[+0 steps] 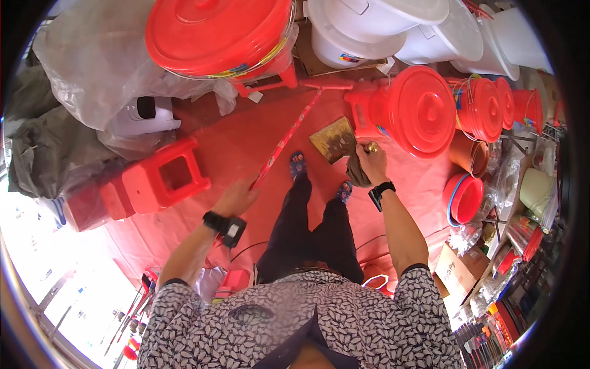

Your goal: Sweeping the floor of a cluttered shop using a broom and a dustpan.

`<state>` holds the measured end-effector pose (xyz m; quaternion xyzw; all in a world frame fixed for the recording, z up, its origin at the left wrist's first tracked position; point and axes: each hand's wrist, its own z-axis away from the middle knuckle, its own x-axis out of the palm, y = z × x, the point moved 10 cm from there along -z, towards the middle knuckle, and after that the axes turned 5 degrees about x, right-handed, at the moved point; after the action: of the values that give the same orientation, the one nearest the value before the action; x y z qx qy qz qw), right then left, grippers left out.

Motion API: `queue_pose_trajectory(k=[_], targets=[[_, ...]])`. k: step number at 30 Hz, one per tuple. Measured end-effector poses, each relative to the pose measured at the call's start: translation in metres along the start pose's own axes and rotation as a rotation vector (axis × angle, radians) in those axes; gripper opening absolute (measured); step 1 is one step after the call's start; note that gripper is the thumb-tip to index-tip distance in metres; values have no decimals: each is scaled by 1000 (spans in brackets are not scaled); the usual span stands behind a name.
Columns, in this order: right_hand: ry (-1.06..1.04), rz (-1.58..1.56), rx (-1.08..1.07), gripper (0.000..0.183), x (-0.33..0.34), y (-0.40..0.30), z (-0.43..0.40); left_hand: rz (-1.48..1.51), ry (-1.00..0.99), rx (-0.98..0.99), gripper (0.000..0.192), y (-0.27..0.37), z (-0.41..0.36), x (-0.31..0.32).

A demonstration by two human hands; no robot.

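My left hand (236, 197) is closed around the upper end of a red patterned pole (288, 138). At the pole's far end is a red crosswise head (326, 86), low by the stools; whether it is a broom, mop or squeegee I cannot tell. My right hand (371, 163) grips something with a round brass-coloured end (371, 147) showing above the fingers. Under that hand hangs a brown cloth-like piece (355, 170). Just beyond it lies a worn gold-brown square panel (333, 139), possibly a dustpan's pan; its link to my grip is hidden.
Red sheeting (239, 138) covers the floor. A large red lidded bucket (216, 37) and another red lidded bucket (424, 110) stand on red stools ahead. White tubs (350, 41) line the back. Red plastic stools (161, 177) lie at left; red basins (465, 198) and cartons (461, 267) crowd the right.
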<state>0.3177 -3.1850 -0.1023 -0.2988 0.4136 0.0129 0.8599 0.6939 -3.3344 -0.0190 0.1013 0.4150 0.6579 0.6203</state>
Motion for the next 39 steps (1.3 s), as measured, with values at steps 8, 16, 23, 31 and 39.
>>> queue_pose_trajectory(k=[8, 16, 23, 31, 39], targets=[[-17, -14, 23, 31, 5, 16, -4, 227, -118, -43, 41, 12, 22, -12], [-8, -35, -37, 29, 0, -1, -3, 397, -97, -240, 36, -3, 33, -12], [-41, -84, 4, 30, 8, 10, -1, 630, -193, -225, 34, -15, -17, 14], [-17, -16, 29, 31, -8, 5, 0, 515, -233, -240, 37, 16, 52, -12], [1, -12, 11, 30, -4, 7, -3, 354, -205, -149, 36, 0, -24, 14]])
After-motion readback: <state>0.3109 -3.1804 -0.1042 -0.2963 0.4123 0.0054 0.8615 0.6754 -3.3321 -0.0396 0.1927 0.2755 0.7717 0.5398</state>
